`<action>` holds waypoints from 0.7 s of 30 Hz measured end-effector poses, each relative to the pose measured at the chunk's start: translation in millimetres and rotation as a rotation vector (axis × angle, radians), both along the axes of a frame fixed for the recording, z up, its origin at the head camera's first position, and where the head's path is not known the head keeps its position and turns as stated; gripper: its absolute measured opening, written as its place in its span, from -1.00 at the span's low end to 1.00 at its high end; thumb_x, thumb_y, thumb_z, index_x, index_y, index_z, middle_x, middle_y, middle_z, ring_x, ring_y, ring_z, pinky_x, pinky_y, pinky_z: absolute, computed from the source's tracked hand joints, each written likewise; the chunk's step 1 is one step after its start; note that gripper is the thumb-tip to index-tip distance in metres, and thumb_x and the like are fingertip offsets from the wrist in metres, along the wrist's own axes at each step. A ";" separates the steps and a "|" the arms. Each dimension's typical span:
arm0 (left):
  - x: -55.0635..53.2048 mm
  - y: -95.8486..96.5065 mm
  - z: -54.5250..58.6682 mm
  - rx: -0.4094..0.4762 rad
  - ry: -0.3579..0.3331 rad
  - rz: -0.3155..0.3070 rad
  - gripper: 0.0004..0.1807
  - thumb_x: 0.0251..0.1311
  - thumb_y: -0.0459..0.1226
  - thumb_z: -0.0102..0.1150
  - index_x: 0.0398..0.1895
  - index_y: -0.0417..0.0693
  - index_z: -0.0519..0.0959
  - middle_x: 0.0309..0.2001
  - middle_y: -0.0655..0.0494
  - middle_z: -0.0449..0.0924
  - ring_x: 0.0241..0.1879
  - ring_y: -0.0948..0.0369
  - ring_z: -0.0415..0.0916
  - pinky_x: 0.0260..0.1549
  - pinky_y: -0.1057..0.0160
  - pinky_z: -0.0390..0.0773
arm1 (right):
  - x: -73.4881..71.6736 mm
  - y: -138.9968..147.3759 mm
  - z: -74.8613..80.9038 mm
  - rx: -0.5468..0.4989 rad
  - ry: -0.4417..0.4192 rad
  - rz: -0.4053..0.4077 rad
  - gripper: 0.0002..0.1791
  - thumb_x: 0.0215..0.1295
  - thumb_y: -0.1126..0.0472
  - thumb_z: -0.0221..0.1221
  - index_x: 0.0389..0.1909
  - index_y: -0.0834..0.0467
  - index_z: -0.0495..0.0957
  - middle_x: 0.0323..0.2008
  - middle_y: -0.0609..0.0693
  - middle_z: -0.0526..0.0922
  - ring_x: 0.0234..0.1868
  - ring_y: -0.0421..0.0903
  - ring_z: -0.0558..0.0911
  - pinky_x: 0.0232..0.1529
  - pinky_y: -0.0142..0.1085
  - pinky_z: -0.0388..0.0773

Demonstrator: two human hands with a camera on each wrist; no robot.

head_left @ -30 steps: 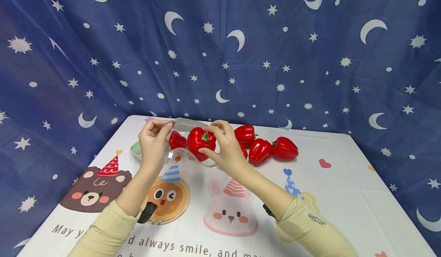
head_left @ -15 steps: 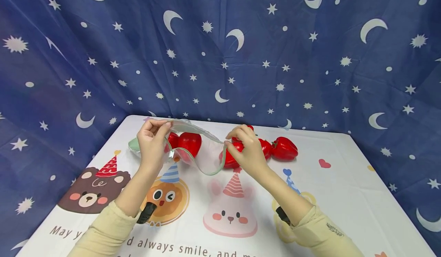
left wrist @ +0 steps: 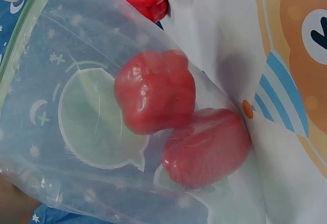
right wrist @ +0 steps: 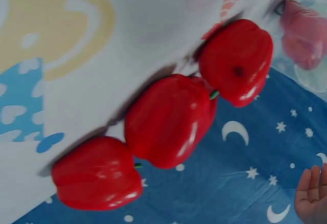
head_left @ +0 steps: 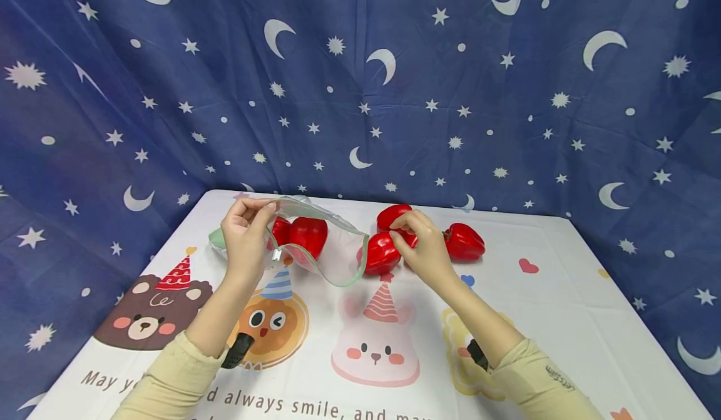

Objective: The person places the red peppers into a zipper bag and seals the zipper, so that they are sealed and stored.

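My left hand (head_left: 245,238) pinches the edge of a clear zip bag (head_left: 365,260) with a pale green rim. The bag's mouth gapes to the right, and a small white slider (head_left: 276,255) sits on the near rim. Inside lie two red bell peppers (left wrist: 156,92), seen blurred through the plastic in the left wrist view. My right hand (head_left: 425,248) hovers over the loose peppers right of the bag, holding nothing, its fingers relaxed. One pepper (head_left: 381,254) lies just left of its fingertips, by the bag's mouth. Another is partly hidden behind the hand.
A red pepper (head_left: 393,215) lies at the back and another pepper (head_left: 464,243) to the right. The white tablecloth (head_left: 563,320) carries printed cartoon animals and lettering. A dark blue curtain (head_left: 479,126) with moons and stars hangs behind the table.
My right hand first held a pepper at the bag's mouth, then pinched the bag's right rim. Now it has let go and moved right over the loose peppers. The left hand stays on the bag.
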State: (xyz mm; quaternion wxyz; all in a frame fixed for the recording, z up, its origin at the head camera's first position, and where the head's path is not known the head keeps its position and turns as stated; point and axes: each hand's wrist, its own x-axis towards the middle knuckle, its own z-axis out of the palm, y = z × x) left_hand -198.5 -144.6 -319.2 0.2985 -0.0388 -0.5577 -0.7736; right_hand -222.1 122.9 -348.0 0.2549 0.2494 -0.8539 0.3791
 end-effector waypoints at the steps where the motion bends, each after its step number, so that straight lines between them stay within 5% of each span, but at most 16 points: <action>1: -0.2 -0.1 -0.3 -0.002 -0.001 0.001 -0.70 0.18 -0.56 0.00 -0.50 0.01 0.54 -0.44 0.23 0.62 -0.38 0.35 0.60 -0.23 0.50 0.59 | -1.3 1.9 -1.1 0.004 -0.006 -0.010 -0.83 0.09 0.43 0.26 -0.28 0.23 0.54 -0.26 0.09 0.59 -0.21 -0.02 0.56 -0.14 -0.13 0.62; 21: -0.6 -3.4 -0.2 -0.005 -0.008 0.006 -0.73 0.18 -0.54 0.02 -0.49 0.02 0.54 -0.47 0.25 0.63 -0.39 0.35 0.62 -0.22 0.49 0.60 | -35.9 46.4 -37.8 0.163 -0.223 -0.109 -0.79 0.15 0.37 0.21 -0.17 0.27 0.54 -0.15 0.16 0.58 -0.08 0.14 0.56 -0.04 -0.03 0.58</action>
